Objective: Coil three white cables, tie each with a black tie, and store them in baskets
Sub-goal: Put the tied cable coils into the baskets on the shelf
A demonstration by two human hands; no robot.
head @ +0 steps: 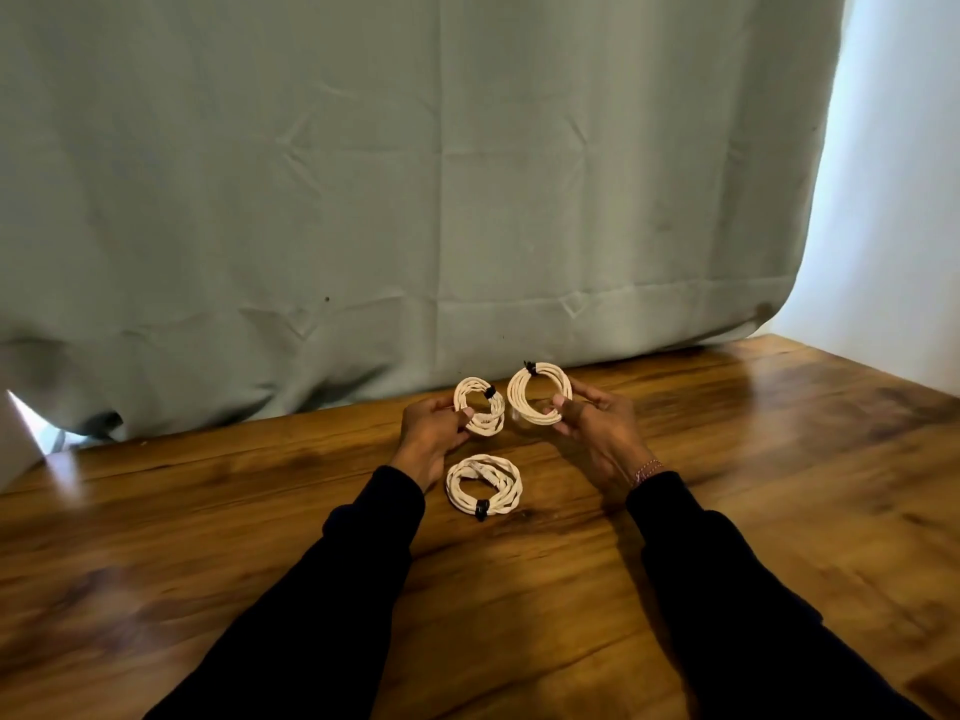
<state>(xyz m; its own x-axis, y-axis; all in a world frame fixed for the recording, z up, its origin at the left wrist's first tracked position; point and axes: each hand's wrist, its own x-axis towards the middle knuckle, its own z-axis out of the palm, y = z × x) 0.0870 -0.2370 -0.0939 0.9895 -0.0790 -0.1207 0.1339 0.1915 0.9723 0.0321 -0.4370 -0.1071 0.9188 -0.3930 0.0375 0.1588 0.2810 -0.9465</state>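
Note:
Three white cables are coiled, each bound with a black tie. My left hand (432, 429) pinches the left coil (480, 406) and holds it upright above the wooden table (208, 511). My right hand (597, 420) pinches the bottom of the larger right coil (537, 392), also raised on edge, its black tie at the top. The third coil (484, 484) lies flat on the table between my wrists, with its tie at the near edge. No basket is in view.
A grey-green cloth backdrop (415, 174) hangs down to the table's far edge just behind the raised coils. A white wall (893, 200) stands at the right, and a white object (15, 444) sits at the far left edge.

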